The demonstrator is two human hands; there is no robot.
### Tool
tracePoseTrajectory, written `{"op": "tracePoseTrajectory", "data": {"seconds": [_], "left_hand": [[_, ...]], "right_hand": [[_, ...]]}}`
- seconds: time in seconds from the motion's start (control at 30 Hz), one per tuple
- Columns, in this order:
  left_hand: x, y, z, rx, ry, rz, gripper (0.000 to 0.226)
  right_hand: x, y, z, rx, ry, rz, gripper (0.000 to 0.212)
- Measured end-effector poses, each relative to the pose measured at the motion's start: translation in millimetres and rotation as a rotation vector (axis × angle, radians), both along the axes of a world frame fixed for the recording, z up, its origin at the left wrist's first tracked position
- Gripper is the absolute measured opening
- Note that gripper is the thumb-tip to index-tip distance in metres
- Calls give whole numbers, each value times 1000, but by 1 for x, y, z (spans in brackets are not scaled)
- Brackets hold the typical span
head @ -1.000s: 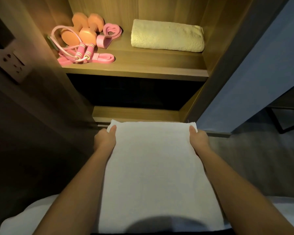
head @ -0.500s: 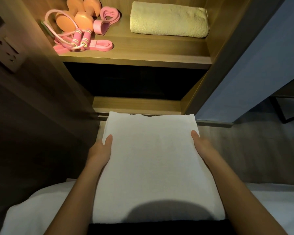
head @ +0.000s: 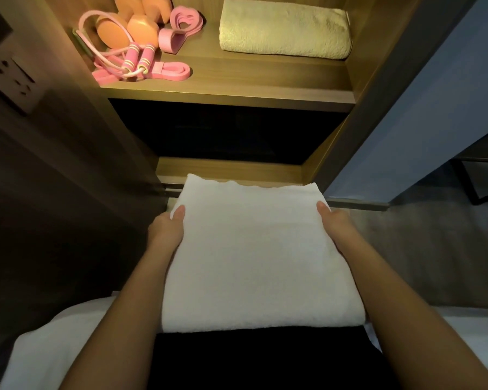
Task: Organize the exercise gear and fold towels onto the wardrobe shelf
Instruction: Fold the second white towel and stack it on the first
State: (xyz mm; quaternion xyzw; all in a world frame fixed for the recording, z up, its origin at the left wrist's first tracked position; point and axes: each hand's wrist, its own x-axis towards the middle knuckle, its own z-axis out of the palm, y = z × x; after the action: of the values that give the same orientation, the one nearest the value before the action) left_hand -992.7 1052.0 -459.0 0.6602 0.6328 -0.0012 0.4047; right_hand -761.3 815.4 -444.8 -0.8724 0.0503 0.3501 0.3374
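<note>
A folded white towel is held flat in front of the wardrobe. My left hand grips its left edge, thumb on top, and my right hand grips its right edge the same way. On the lit wardrobe shelf lie a folded cream towel at the right, two orange dumbbells, a pink skipping rope and pink resistance bands at the left.
Below the shelf is a dark compartment and a low wooden ledge. A wall socket sits on the left panel. A blue wall stands right. White bedding lies below my arms.
Both hands slid back from the towel's far corners to its sides. The towel now looks shorter and thicker, its near edge lifted clear of the bedding. The view moved closer to the wardrobe.
</note>
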Motion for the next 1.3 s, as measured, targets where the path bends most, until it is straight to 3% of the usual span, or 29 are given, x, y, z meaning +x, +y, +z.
{"op": "tracePoseTrajectory", "data": {"seconds": [0.17, 0.3, 0.5, 0.57, 0.8, 0.9, 0.97, 1.07, 1.2, 1.3], "left_hand": [[-22, -12, 12, -190, 111, -56, 59], [-55, -37, 24, -329, 36, -83, 47], [-34, -35, 41, -85, -82, -122, 46], [-32, -26, 39, -47, -91, -91, 47], [-40, -22, 31, -149, -80, -61, 50], [-59, -28, 33, -258, -52, -79, 63], [-68, -40, 32, -269, -41, -62, 71], [-62, -61, 34, -109, -61, -90, 67], [-46, -56, 47, 48, -84, -133, 58], [-56, -40, 48, 22, -70, -149, 54]], "right_hand": [[-16, -27, 18, -70, 131, 100, 69], [-35, -54, 31, -53, 183, 187, 59], [-33, -29, 30, 1, -99, 257, 63], [-23, -29, 26, -9, -116, 209, 61], [-19, -44, 24, -59, 62, 174, 68], [-29, -67, 37, 7, 284, 106, 70], [-38, -77, 39, 22, 328, 57, 72], [-54, -64, 37, 58, 204, 23, 71], [-59, -50, 39, 87, -89, 168, 67], [-46, -62, 41, 42, -50, 166, 59]]}}
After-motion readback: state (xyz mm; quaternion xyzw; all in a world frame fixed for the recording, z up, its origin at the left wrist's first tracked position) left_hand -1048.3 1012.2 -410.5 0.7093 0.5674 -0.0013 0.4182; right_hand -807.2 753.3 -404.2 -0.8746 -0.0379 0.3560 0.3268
